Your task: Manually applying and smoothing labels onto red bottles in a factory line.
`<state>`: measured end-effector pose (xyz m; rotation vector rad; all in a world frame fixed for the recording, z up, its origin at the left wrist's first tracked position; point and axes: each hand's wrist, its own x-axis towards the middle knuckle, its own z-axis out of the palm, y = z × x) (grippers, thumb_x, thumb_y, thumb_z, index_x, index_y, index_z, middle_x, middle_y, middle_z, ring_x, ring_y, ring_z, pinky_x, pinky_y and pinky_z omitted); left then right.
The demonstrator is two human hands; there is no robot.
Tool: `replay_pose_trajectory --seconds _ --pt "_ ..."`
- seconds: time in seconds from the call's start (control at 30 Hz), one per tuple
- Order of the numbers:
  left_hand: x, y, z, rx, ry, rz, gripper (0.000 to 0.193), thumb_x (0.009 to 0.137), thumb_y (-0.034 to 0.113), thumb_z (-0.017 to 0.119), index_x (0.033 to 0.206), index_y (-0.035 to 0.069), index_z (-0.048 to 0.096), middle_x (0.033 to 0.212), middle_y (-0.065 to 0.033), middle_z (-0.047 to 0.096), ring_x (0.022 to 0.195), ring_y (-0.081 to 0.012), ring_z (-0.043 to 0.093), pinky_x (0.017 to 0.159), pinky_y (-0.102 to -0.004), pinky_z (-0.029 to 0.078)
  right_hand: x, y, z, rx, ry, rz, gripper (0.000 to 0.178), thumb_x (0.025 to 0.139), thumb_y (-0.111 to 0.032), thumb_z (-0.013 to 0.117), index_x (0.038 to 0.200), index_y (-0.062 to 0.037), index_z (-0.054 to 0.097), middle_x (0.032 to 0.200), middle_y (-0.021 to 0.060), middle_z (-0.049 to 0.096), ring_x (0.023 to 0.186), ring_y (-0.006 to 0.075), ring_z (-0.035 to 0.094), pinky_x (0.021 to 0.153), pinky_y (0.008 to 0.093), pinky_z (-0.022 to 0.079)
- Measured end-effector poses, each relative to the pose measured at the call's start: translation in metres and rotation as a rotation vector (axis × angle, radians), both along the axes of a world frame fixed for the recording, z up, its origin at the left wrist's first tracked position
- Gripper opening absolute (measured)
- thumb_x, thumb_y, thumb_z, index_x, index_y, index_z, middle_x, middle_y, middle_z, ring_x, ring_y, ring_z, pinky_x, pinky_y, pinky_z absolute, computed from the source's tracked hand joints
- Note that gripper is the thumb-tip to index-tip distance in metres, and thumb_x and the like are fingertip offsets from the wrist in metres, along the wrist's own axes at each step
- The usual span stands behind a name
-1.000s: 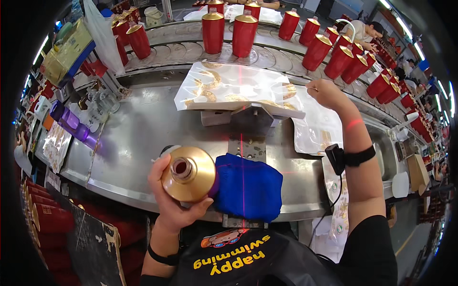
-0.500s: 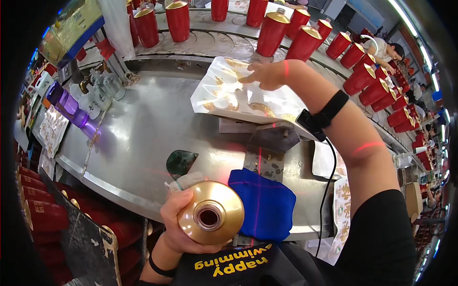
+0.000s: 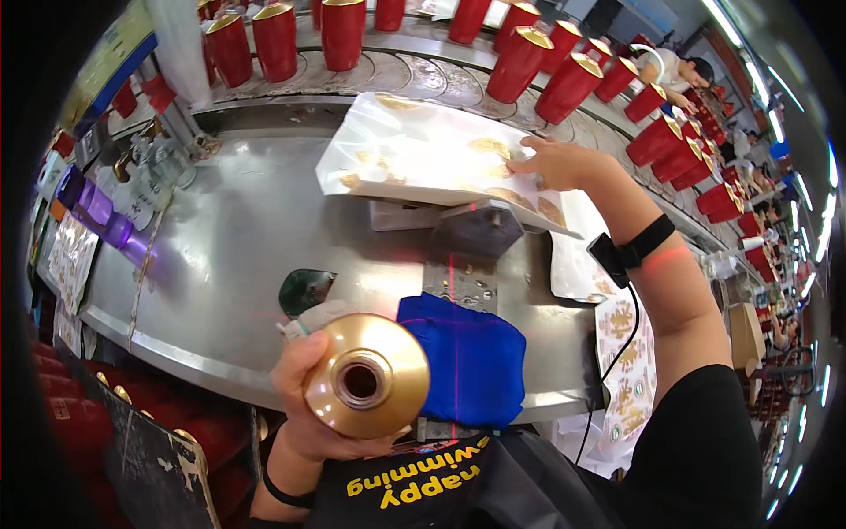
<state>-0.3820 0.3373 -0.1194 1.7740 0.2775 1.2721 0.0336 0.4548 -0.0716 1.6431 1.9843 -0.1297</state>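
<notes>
My left hand (image 3: 304,401) is wrapped round a bottle (image 3: 401,379) with a gold shoulder and an uncapped round neck, mouth toward me; its body is hidden below. Out over the bench, my right hand (image 3: 560,165) touches the right part of a white sheet of gold decals (image 3: 423,163). Its fingers are apart, and glare washes out part of the sheet. That sheet lies tilted on a raised stand (image 3: 480,231). Beside the bottle are a folded blue cloth (image 3: 463,361), a dark green scraper-like piece (image 3: 304,289) and a pale crumpled cloth (image 3: 322,317).
Red bottles with gold tops (image 3: 344,35) stand along a curved conveyor (image 3: 405,70) behind the metal bench (image 3: 220,229). A purple water bottle (image 3: 106,216) is at left. More decal sheets (image 3: 626,348) hang at right, near a black cable (image 3: 617,353). Another person (image 3: 674,75) works at far right.
My right hand has moved rightward across the decal sheet, from its upper middle to its right part. The view has shifted slightly; my left hand still holds the bottle.
</notes>
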Motion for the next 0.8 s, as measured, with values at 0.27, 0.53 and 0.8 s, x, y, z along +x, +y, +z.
replay_pose_trajectory --seconds 0.27,0.53,0.8 --pt "-0.006 -0.009 -0.012 0.009 0.102 0.143 0.106 0.063 0.027 0.088 0.14 0.008 0.017 0.131 -0.0255 0.043 0.112 -0.034 0.056 0.093 -0.0421 0.05 0.045 -0.043 0.002 0.278 0.193 -0.113 0.051 0.079 0.008 0.05 0.111 -0.0268 0.071 0.133 0.0097 0.049 0.119 0.0337 0.05 0.092 0.0447 0.048" --pt "-0.005 -0.015 -0.022 -0.026 0.102 0.344 0.114 0.063 0.045 0.086 0.143 0.004 0.014 0.135 -0.0202 0.037 0.121 -0.0327 0.049 0.103 -0.0424 0.041 0.041 -0.034 -0.004 0.362 0.366 -0.679 0.05 0.082 -0.053 0.055 0.092 -0.0082 0.074 0.096 0.0193 0.069 0.088 0.0346 0.066 0.078 0.0417 0.051" --pt "-0.004 -0.014 -0.02 0.032 0.172 0.429 0.113 0.066 0.05 0.083 0.143 0.003 0.015 0.134 -0.019 0.036 0.12 -0.0318 0.05 0.102 -0.042 0.042 0.05 -0.03 -0.031 0.421 0.72 -0.751 0.039 0.072 -0.041 0.068 0.089 -0.0071 0.074 0.091 0.018 0.07 0.079 0.0321 0.067 0.073 0.039 0.053"
